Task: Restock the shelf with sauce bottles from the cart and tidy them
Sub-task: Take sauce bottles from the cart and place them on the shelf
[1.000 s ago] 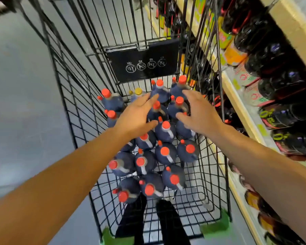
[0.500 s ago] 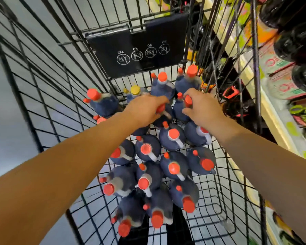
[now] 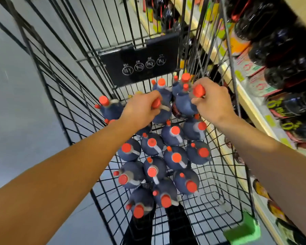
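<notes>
Left hand (image 3: 141, 107) fingers grip bottle neck (image 3: 160, 107); right hand (image 3: 213, 101) fingers grip raised bottle (image 3: 185, 103), near cart wall (image 3: 226, 50).

A black placard (image 3: 140, 63) with four round white icons is hanging on the far wire wall. A green plastic corner bumper (image 3: 244, 230) is sitting at the near right. Grey floor (image 3: 16, 103) is showing at left, and dark trouser legs (image 3: 141, 227) are showing below.

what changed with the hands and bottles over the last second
Both hands went from open above the bottles to gripping one each: the left hand holds a bottle neck, and the right hand has lifted its red-capped bottle slightly. The other bottles stay standing in the cart.
</notes>
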A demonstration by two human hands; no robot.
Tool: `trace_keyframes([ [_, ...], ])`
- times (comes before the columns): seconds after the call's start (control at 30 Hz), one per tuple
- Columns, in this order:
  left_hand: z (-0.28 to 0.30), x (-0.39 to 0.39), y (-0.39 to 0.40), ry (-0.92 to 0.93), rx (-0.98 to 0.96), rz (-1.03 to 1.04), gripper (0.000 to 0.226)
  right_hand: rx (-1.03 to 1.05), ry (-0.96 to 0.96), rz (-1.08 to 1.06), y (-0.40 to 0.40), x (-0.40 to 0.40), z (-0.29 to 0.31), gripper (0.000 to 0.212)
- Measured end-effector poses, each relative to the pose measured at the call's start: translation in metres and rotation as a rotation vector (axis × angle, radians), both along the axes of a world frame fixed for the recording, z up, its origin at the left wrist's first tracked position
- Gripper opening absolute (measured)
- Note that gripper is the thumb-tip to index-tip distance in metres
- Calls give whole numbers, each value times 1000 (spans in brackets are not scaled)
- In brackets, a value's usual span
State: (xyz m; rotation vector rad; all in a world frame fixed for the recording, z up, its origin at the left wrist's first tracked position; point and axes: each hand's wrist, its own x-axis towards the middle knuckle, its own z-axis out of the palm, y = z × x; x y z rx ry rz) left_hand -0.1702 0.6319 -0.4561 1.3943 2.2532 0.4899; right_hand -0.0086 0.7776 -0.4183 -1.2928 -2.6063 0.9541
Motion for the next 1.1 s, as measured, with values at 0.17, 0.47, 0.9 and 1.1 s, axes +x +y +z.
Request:
trace_keyframes([
  [0.17,85,-3,-21,-81,199,75,31,-38,195,-130,-12,20,81,28],
  [0.47,215,4,-43,-61,325,146,38,-49,484,-262,-31,78,189,34],
  [0.9,286,92,-25,-38,426,-41,33,102,560,-407,-77,195,278,33],
  [1.1,301,139,-6,2,532,-129,32,202,529,-473,-77,251,280,33],
])
